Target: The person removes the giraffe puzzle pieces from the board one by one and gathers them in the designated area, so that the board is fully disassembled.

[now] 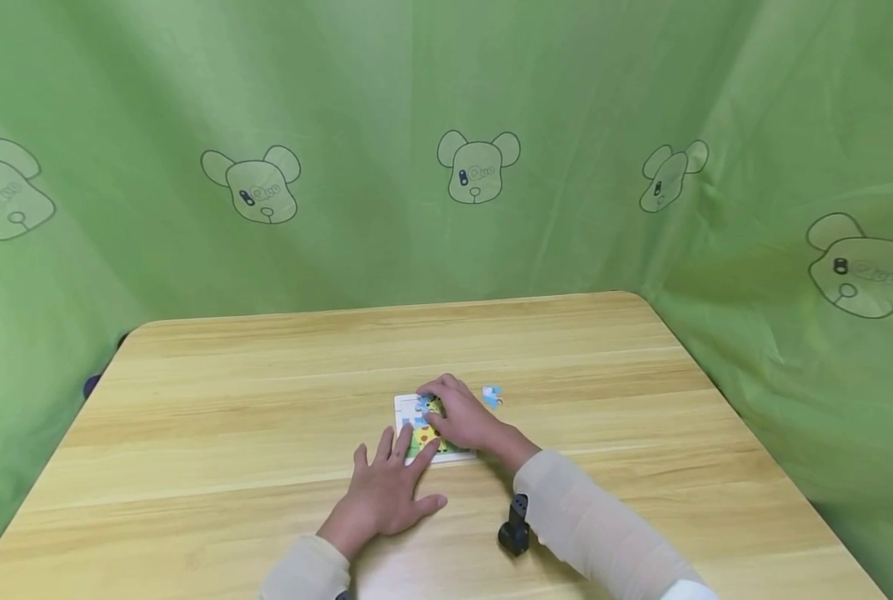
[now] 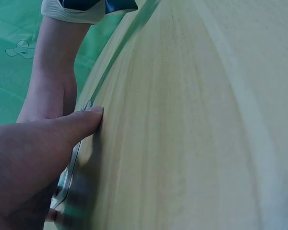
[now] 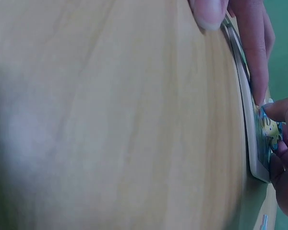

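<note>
A small jigsaw puzzle (image 1: 457, 457) in a white-rimmed tray lies on the wooden table, showing part of a yellow giraffe with red spots. My left hand (image 1: 385, 497) lies palm down at its near left side, with spread fingers resting on the puzzle and the thumb on the table. Over the upper right part, my right hand (image 1: 463, 415) pinches a yellow-and-blue puzzle piece (image 3: 271, 129) between thumb and fingers, tilted above the tray in the right wrist view. Just right of that hand lies a loose blue-and-white puzzle piece (image 1: 492, 397).
The wooden table (image 1: 214, 417) extends around the puzzle on every side. A green curtain (image 1: 371, 225) with printed bear heads hangs behind and beside it. A black wrist camera (image 1: 515, 529) hangs at my right sleeve.
</note>
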{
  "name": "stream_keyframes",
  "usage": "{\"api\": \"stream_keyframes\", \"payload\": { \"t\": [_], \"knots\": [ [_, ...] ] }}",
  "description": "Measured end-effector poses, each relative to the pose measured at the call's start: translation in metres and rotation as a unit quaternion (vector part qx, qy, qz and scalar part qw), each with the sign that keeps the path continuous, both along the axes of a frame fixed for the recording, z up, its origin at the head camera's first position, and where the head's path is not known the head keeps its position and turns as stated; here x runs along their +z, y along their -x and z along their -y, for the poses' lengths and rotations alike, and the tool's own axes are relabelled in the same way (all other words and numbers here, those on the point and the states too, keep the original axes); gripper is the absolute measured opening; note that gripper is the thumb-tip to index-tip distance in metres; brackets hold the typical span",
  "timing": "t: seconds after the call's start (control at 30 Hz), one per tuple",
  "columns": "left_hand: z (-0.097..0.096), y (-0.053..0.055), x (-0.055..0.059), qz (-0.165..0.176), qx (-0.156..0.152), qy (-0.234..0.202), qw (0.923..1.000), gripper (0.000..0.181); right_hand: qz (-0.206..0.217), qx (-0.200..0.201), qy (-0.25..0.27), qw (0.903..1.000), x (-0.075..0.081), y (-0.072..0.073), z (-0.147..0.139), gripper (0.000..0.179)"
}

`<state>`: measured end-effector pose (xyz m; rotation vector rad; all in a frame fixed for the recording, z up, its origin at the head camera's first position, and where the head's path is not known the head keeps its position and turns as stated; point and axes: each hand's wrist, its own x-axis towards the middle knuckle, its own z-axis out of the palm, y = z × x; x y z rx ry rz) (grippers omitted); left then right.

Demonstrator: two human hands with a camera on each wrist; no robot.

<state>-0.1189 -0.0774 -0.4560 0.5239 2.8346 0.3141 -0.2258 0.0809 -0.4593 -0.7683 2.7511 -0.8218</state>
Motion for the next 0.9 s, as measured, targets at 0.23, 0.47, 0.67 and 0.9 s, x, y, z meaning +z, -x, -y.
{"api": "stream_keyframes", "payload": {
  "t": [0.23,0.47,0.67,0.9],
  "knots": [
    [0.0001,0.0003,0.0007,0.001,0.0,-0.003,1.0,0.075,0.002,-0.001,0.0,1.0,-0.0009,0.0012,-0.0007,0.037],
    [0.0003,0.0006,0.0002,0.003,0.001,-0.004,1.0,0.075,0.005,0.001,-0.001,1.0,0.0005,0.0012,-0.0007,0.037],
    [0.0004,0.0003,0.0001,0.004,0.002,-0.007,1.0,0.075,0.01,-0.001,0.001,0.9999,0.0008,0.0009,-0.0005,0.037],
    [0.0003,0.0005,-0.0001,0.006,0.002,-0.007,1.0,0.075,0.014,-0.007,0.001,0.9999,0.0014,0.0013,0.0004,0.037]
  ]
}}
